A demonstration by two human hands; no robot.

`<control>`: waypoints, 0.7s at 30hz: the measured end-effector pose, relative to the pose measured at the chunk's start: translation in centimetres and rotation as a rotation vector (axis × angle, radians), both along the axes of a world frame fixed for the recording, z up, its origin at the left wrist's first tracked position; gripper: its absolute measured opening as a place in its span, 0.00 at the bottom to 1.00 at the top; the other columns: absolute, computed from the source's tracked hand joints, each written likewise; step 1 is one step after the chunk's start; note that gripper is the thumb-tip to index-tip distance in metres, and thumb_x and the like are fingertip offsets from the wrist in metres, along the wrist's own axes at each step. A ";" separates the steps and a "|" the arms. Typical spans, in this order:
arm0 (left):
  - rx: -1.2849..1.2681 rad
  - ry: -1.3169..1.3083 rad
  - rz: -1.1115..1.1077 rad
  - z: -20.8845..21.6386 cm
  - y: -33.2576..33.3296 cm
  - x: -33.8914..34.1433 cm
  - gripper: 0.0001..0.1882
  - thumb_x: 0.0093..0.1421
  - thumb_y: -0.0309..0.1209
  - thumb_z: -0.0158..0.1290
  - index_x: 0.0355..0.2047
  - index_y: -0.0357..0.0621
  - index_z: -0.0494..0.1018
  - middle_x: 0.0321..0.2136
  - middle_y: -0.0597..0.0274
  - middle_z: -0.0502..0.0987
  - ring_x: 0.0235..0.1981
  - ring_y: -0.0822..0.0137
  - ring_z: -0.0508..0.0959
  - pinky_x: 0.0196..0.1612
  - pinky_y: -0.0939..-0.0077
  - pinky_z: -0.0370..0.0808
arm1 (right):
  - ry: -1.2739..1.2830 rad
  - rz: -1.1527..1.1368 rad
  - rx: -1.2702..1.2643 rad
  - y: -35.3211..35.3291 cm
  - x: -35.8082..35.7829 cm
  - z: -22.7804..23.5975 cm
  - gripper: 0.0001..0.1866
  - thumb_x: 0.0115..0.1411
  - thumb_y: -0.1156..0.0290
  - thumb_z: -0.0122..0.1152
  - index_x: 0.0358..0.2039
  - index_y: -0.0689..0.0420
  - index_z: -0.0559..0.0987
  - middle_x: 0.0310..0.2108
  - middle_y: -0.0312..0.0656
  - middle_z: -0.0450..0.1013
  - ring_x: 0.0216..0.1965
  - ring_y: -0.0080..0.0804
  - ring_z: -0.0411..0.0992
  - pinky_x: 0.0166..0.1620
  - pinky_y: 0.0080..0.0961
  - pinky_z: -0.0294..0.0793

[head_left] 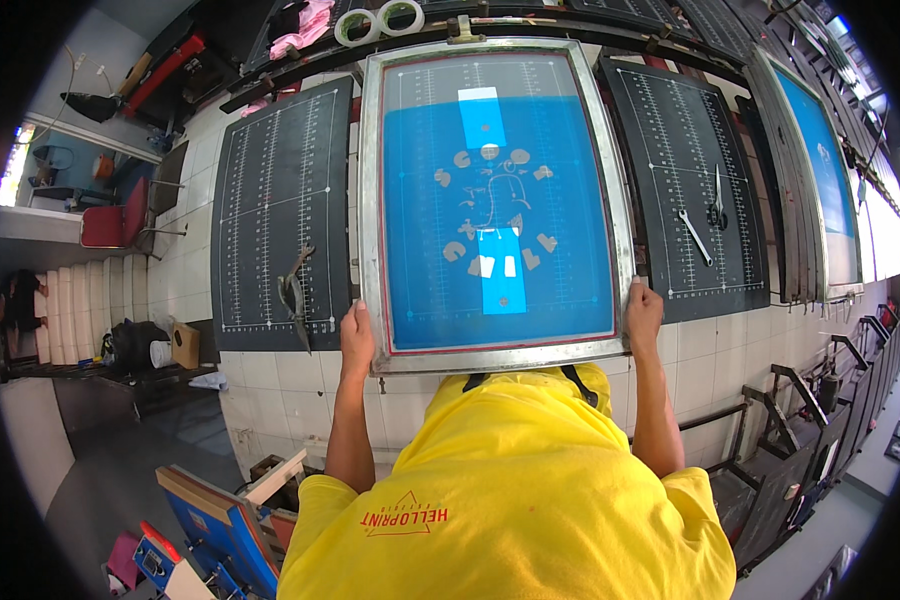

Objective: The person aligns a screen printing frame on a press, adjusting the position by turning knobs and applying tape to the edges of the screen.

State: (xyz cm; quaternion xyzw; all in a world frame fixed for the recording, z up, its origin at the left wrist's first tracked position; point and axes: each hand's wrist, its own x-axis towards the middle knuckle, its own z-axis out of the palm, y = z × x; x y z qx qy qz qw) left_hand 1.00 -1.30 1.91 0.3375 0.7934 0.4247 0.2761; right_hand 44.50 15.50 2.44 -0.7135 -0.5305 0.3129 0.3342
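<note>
A screen printing frame (496, 358) with a metal border and blue-coated mesh lies in front of me. Bare letter shapes and a drawn figure show in the blue mesh (420, 200), along with two pale rectangles above and below them. My left hand (357, 338) is closed on the frame's near left corner, thumb up along the side. Opposite it, my right hand (644, 314) grips the right side near the front corner. Some fingers of both hands are hidden beside the frame. A clamp (461, 30) sits at the frame's far edge.
Dark ruled boards flank the frame: the left board (270, 200) bears a metal clamp-like tool (294, 292); the right board (670, 150) bears a wrench (695, 238) and scissors (717, 203). Tape rolls (401, 16) lie beyond. Another blue screen (820, 150) stands far right.
</note>
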 end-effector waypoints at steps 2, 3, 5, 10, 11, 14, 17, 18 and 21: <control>-0.027 0.003 -0.010 0.1 -0.1 -0.1 0.22 0.69 0.39 0.36 0.36 0.28 0.70 0.23 0.53 0.70 0.28 0.65 0.67 0.37 0.69 0.67 | -0.007 0.005 -0.008 0.1 0.1 0.0 0.25 0.64 0.59 0.49 0.17 0.67 0.64 0.14 0.40 0.51 0.20 0.25 0.51 0.24 0.32 0.54; -0.028 0.012 -0.020 -0.1 -0.1 -0.2 0.22 0.69 0.39 0.36 0.36 0.28 0.70 0.23 0.52 0.70 0.28 0.64 0.67 0.37 0.68 0.67 | -0.011 0.009 -0.013 0.1 0.2 -0.1 0.25 0.64 0.59 0.49 0.17 0.67 0.64 0.14 0.39 0.51 0.20 0.25 0.51 0.24 0.32 0.54; -0.030 0.029 -0.040 -0.5 -0.1 -0.5 0.23 0.69 0.39 0.36 0.36 0.28 0.70 0.24 0.51 0.71 0.28 0.64 0.68 0.37 0.67 0.67 | -0.015 0.015 -0.014 0.1 0.2 -0.1 0.25 0.64 0.59 0.49 0.17 0.67 0.63 0.14 0.39 0.51 0.20 0.24 0.51 0.24 0.32 0.54; -0.018 0.043 -0.015 -0.5 -0.1 -0.3 0.22 0.69 0.39 0.36 0.36 0.27 0.70 0.24 0.49 0.72 0.28 0.64 0.69 0.37 0.67 0.68 | 0.017 0.004 -0.014 0.1 0.1 0.1 0.25 0.64 0.59 0.50 0.17 0.67 0.63 0.14 0.39 0.51 0.21 0.24 0.50 0.24 0.31 0.53; -0.024 0.044 -0.011 -0.5 -0.1 -0.3 0.22 0.69 0.39 0.36 0.36 0.28 0.70 0.25 0.50 0.72 0.28 0.64 0.69 0.37 0.67 0.68 | 0.014 0.002 -0.017 0.1 0.1 0.1 0.25 0.64 0.59 0.50 0.17 0.67 0.63 0.14 0.39 0.51 0.21 0.23 0.50 0.24 0.31 0.53; 0.031 -0.017 -0.023 -0.6 -0.1 -0.3 0.23 0.69 0.39 0.36 0.38 0.27 0.71 0.26 0.51 0.74 0.30 0.65 0.70 0.39 0.69 0.68 | -0.001 -0.006 -0.027 0.1 0.2 -0.2 0.25 0.64 0.60 0.51 0.18 0.67 0.63 0.14 0.38 0.51 0.21 0.23 0.50 0.24 0.31 0.53; -0.016 -0.034 -0.038 -0.2 0.0 -0.4 0.23 0.69 0.39 0.37 0.40 0.27 0.71 0.28 0.51 0.75 0.32 0.65 0.71 0.40 0.70 0.69 | -0.013 -0.019 -0.022 0.0 0.2 -0.4 0.25 0.64 0.60 0.50 0.18 0.67 0.64 0.14 0.39 0.51 0.21 0.24 0.50 0.24 0.31 0.53; -0.019 -0.040 -0.030 -0.2 -0.1 -0.5 0.23 0.69 0.39 0.37 0.40 0.27 0.71 0.29 0.51 0.75 0.32 0.65 0.71 0.40 0.70 0.69 | -0.007 -0.019 -0.015 0.0 0.1 -0.4 0.25 0.64 0.60 0.50 0.18 0.68 0.64 0.14 0.39 0.51 0.21 0.24 0.50 0.24 0.31 0.54; -0.019 -0.040 -0.008 -0.4 -0.2 -0.4 0.23 0.69 0.40 0.37 0.40 0.27 0.71 0.29 0.51 0.75 0.32 0.65 0.71 0.41 0.70 0.68 | -0.013 -0.012 0.008 0.0 -0.1 -0.2 0.25 0.64 0.60 0.50 0.18 0.68 0.64 0.14 0.40 0.51 0.21 0.24 0.50 0.24 0.32 0.54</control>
